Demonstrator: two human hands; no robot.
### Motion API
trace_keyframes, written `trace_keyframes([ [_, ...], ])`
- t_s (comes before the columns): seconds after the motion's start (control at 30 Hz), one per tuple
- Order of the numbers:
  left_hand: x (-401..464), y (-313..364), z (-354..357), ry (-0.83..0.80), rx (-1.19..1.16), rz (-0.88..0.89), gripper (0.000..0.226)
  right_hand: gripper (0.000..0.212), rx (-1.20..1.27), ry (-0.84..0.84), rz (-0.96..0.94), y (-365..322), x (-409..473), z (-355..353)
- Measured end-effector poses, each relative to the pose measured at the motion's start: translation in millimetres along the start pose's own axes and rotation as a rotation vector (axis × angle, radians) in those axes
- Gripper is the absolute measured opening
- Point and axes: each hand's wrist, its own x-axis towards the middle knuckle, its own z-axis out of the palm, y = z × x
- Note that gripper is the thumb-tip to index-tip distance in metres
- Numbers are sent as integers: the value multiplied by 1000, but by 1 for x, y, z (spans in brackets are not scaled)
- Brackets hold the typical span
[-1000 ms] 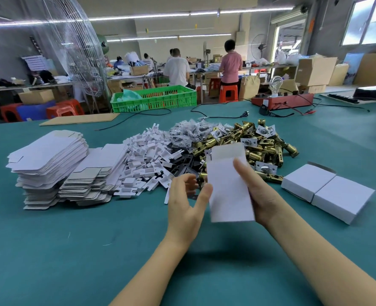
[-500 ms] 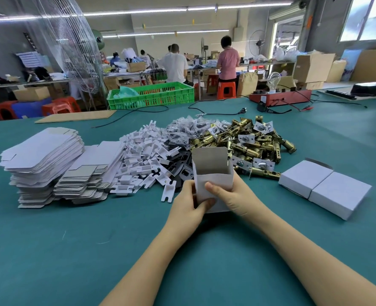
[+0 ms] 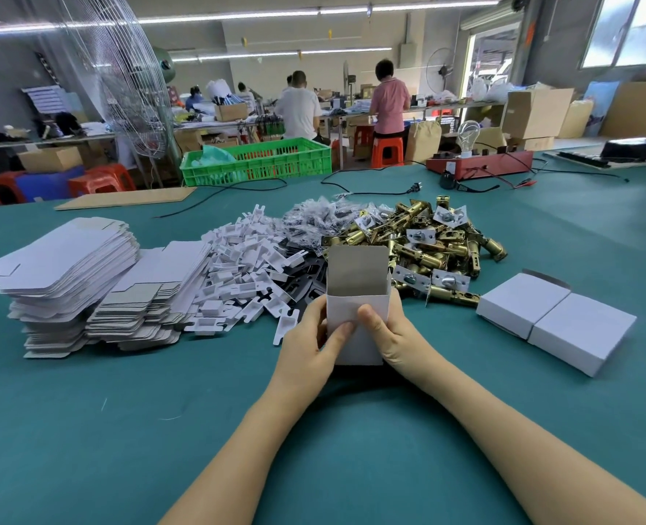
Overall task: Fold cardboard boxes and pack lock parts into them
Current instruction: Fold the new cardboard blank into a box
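You are holding a small white box (image 3: 355,320) upright on the green counter (image 3: 162,430), just in front of you, its top open and the rear flap standing up. Your left hand (image 3: 306,350) is gripping its left side, fingers curled round the edge and thumb pressing the front face; your right hand (image 3: 393,335) is gripping the right side the same way. The bottom edge is probably touching the counter, though your hands are hiding it. Just behind, a heap of brass lock parts (image 3: 427,244) is lying beside white plastic pieces (image 3: 245,274). Flat box blanks (image 3: 67,274) are stacking up to the left. Two closed boxes (image 3: 556,320) are sitting to the right, well apart. Bare counter is lying between you and the box.
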Motion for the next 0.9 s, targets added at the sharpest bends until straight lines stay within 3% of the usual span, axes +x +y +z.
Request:
trace_keyframes([
  [0.1,0,0,-5,-16,41,4,25,45,-64,2,21,3,2,-2],
  [0.2,1,2,-10,-38,44,10,23,78,-147,-8,24,5,3,-3],
  [0.3,2,2,-11,-52,19,-1,24,64,-221,15,-15,6,2,-8],
  [0.37,2,2,-11,-50,5,-15,27,39,-300,157,-94,3,4,-14],
  [0.47,2,2,-12,-43,-14,-49,30,22,-273,462,-151,-5,9,-31],
  [0.6,2,1,-12,-32,-49,-81,30,15,-281,762,80,-5,28,-72],
  [0.7,3,0,-12,-29,-125,-96,27,14,-448,709,299,-4,53,-92],
  [0.83,4,-2,-11,-24,-258,-134,27,20,-700,636,346,-6,76,-101],
  [0.9,5,-3,-11,-26,-283,-135,27,28,-982,518,347,-6,80,-105],
])
